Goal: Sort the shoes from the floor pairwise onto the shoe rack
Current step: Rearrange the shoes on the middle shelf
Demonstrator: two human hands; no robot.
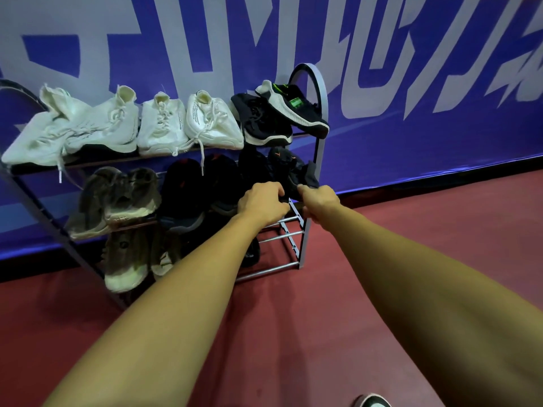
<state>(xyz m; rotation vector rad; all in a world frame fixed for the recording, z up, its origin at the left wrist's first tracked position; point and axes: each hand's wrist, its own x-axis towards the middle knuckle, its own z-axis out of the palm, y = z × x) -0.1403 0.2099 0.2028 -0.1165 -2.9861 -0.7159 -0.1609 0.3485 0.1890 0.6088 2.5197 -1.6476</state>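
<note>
A grey metal shoe rack (pixel 318 92) with three shelves stands against the blue wall. Its top shelf holds two pairs of white sneakers (pixel 117 124) and a black pair with white soles (pixel 279 116). Olive-grey sneakers (pixel 117 195), a dark pair (pixel 199 189) and two black shoes with orange marks (pixel 288 168) fill the middle shelf. My left hand (pixel 263 202) and my right hand (pixel 318 201) both grip those black shoes at the shelf's right end. Olive-grey shoes (pixel 126 259) sit on the bottom shelf, partly hidden by my left forearm.
The red floor (pixel 293 318) spreads in front of and to the right of the rack. A shoe tip (pixel 374 402) shows at the bottom edge. The blue banner wall (pixel 411 127) runs behind the rack.
</note>
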